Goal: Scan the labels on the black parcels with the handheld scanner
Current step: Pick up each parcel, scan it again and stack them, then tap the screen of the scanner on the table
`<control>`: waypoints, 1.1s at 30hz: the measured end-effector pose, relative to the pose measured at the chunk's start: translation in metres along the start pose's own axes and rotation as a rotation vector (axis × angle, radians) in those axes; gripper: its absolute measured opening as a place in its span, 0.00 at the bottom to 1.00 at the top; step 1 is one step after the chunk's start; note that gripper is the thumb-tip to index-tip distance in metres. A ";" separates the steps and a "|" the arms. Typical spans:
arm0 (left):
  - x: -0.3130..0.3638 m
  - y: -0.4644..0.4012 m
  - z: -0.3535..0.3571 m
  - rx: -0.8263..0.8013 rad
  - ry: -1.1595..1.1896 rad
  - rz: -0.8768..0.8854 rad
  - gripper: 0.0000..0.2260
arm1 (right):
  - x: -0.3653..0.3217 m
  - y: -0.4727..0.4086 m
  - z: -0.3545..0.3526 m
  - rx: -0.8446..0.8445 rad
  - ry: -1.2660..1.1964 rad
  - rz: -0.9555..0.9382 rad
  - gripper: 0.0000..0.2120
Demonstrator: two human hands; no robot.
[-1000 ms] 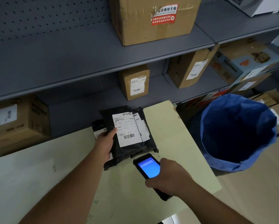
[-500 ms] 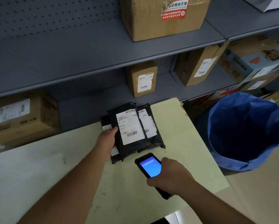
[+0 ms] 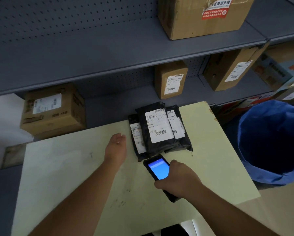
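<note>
Now left hand (image 3: 116,147) flat beside parcels (image 3: 159,130).

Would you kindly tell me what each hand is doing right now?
Left hand: open, holding nothing, beside the black parcels.
Right hand: closed around the handheld scanner.

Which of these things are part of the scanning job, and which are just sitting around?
Part of the job:
black parcels
handheld scanner, in the right hand
left hand, off the parcels

Just sitting around:
cardboard boxes
blue bag
</note>
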State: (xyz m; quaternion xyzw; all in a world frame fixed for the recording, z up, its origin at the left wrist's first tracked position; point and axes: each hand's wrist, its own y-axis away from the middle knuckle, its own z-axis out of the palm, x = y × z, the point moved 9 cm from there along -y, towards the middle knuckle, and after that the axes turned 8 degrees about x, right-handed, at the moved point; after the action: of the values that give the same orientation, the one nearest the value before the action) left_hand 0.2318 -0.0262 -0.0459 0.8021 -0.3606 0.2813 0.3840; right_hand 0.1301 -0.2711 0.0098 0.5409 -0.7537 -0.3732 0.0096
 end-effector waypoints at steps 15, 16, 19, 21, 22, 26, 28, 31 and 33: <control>-0.059 0.020 -0.051 0.016 -0.228 0.198 0.25 | -0.030 0.000 0.054 0.044 -0.013 0.009 0.25; -0.064 0.022 -0.051 0.004 -0.256 0.219 0.25 | -0.029 -0.001 0.057 0.052 -0.013 0.016 0.25; -0.078 0.027 -0.051 -0.024 -0.322 0.241 0.26 | -0.024 -0.003 0.068 0.063 -0.012 0.036 0.25; -0.086 0.031 -0.050 -0.034 -0.356 0.250 0.26 | -0.020 -0.004 0.076 0.066 0.003 0.060 0.25; -0.090 0.033 -0.049 -0.042 -0.370 0.257 0.26 | -0.017 -0.004 0.079 0.073 0.023 0.069 0.25; -0.108 0.041 -0.045 -0.055 -0.404 0.250 0.26 | -0.008 -0.005 0.092 0.104 0.160 0.072 0.25; -0.118 0.045 -0.042 -0.059 -0.406 0.231 0.26 | -0.001 -0.005 0.099 0.120 0.168 0.081 0.25; -0.130 0.052 -0.033 -0.077 -0.423 0.225 0.26 | 0.010 -0.004 0.112 0.131 0.153 0.112 0.25; -0.138 0.056 -0.028 -0.091 -0.446 0.222 0.26 | 0.016 -0.003 0.120 0.146 0.146 0.126 0.26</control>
State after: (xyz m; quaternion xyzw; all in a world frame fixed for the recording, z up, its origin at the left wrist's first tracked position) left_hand 0.1026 0.0222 -0.1075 0.7817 -0.5347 0.1215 0.2972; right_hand 0.0755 -0.2187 -0.0848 0.5174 -0.8088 -0.2754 0.0484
